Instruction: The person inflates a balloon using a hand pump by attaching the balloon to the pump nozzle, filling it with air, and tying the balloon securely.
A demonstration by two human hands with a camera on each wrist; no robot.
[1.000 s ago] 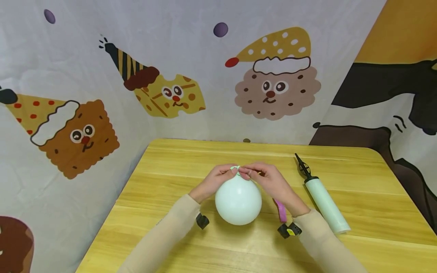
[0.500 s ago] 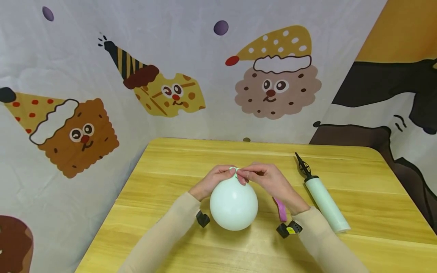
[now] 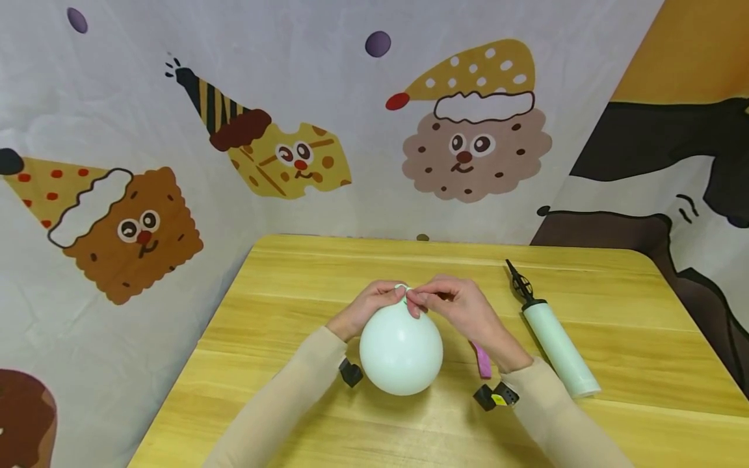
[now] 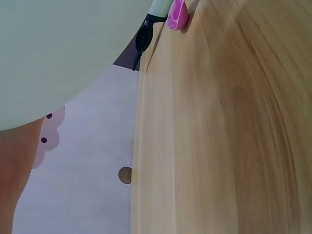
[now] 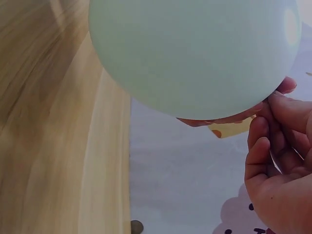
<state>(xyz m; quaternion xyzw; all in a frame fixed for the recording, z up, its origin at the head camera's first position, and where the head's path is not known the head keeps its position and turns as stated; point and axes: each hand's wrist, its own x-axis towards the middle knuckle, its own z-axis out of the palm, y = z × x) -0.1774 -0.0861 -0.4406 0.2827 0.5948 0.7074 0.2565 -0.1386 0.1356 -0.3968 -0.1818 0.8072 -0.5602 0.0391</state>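
Over the wooden worktop (image 3: 614, 292), between its left and right edges, left grip (image 3: 368, 307) and right grip (image 3: 459, 303) pinch the neck (image 3: 404, 299) of a pale-green balloon (image 3: 401, 354), likely light, slippery and easily burst, so best held there.

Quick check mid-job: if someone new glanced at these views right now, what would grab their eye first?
Probably the round, pale mint balloon near the middle of the head view, its neck pinched by the left hand and right hand. Next, the cartoon faces in hats on the backdrop behind the table, then the black-tipped pump lying at the table's right.
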